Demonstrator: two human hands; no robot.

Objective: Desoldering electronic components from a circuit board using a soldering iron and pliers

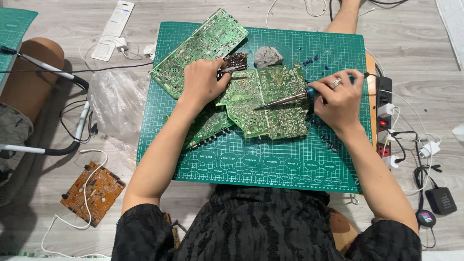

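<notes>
Item: green circuit board, flat on green cutting mat, under soldering.

Right hand fingers clenched round soldering iron, tip on the board's middle. Left hand fingers pinch tweezers at the board's upper left edge. Board likely light, stiff, brittle at its components; best held by bare edges. Second green board lies beyond; orange board on floor.

Green circuit board flat on mat; soldering iron tip prob. touching it.
</notes>
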